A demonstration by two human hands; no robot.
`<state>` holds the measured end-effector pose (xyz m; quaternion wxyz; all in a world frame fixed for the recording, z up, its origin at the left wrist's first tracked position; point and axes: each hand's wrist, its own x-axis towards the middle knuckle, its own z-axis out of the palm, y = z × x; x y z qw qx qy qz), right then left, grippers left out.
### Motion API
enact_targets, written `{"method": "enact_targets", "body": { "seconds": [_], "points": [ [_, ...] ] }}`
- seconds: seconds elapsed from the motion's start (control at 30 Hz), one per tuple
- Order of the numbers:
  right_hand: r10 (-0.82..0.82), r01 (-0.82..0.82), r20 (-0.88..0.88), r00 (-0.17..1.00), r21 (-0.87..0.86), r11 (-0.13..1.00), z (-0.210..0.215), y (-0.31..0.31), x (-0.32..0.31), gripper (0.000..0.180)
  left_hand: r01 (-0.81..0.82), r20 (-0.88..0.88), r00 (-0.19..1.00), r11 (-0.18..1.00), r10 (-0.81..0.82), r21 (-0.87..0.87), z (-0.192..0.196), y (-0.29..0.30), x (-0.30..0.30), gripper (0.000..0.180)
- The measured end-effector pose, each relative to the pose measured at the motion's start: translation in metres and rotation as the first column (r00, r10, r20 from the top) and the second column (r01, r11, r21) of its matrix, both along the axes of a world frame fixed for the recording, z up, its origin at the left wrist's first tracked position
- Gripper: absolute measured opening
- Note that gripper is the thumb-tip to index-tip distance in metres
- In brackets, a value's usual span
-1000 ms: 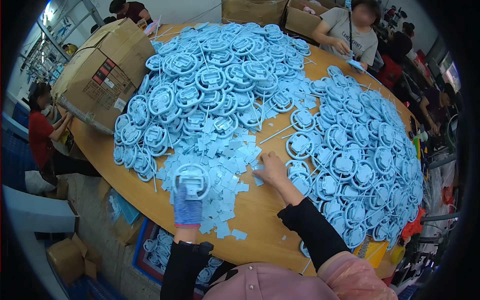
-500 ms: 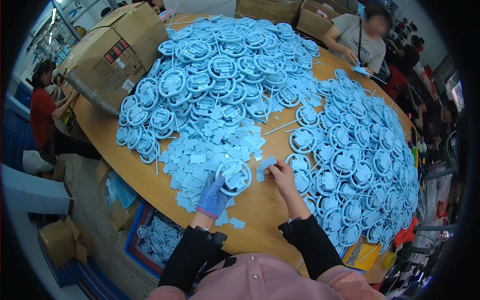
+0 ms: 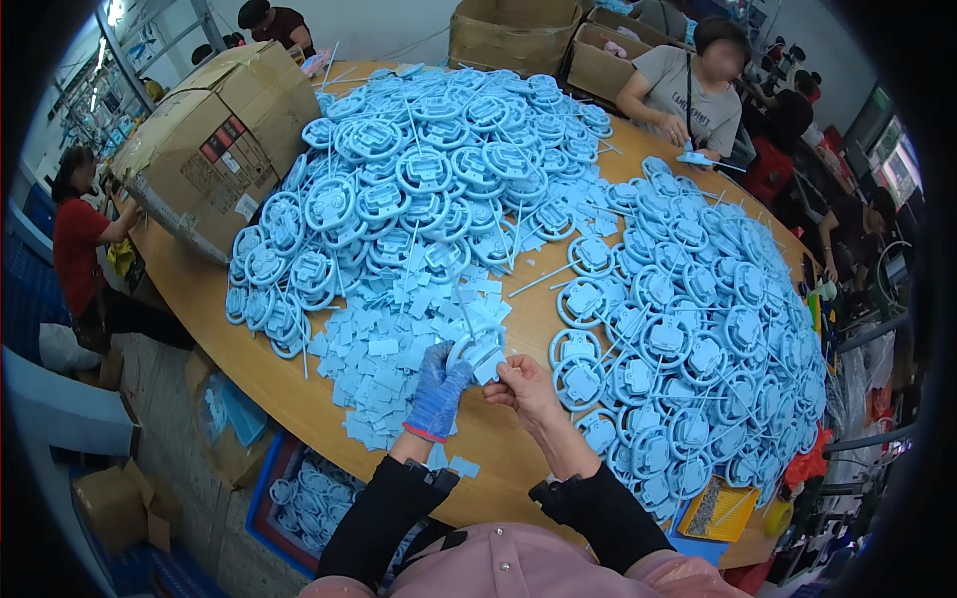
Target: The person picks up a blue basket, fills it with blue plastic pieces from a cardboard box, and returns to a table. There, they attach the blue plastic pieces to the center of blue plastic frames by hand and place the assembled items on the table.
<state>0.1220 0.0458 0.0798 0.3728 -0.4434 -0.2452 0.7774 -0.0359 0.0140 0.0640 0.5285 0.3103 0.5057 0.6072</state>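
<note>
My left hand (image 3: 436, 392), in a blue-purple knit glove, is closed around a light-blue plastic ring-shaped part (image 3: 461, 349) with a thin rod sticking up from it. Bare, my right hand (image 3: 528, 390) pinches a small flat light-blue plastic plate (image 3: 486, 365) against the middle of that part. Whether the plate sits fully in its place I cannot tell. Beyond my left hand spreads a heap of loose flat plates (image 3: 384, 348). A pile of similar ring parts (image 3: 666, 337) lies to the right of my right hand.
A tall pile of ring parts (image 3: 424, 169) covers the far table (image 3: 538, 299). A large carton (image 3: 214, 149) stands at far left. A yellow tray of small screw-like pieces (image 3: 720, 506) sits at lower right, a blue crate (image 3: 261, 513) below the left edge. A co-worker (image 3: 688, 90) handles a part across the table.
My right hand has brought the plate leftward onto the ring part. My left hand has tilted the part so that its rod points up.
</note>
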Motion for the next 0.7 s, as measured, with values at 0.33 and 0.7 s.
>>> {"method": "enact_targets", "body": {
  "seconds": [0.33,0.7],
  "points": [
    [-0.152,-0.259,0.672,0.725,0.471,0.843,0.000,0.015,0.012,0.032,0.105,-0.108,0.989,0.994,-0.105,-0.006,0.020,0.005,0.011,0.057],
    [-0.054,0.018,0.140,0.989,0.247,0.969,-0.002,0.005,0.056,0.030,0.257,-0.250,0.935,0.966,-0.252,-0.015,0.017,0.025,0.051,0.074]
  ]
}}
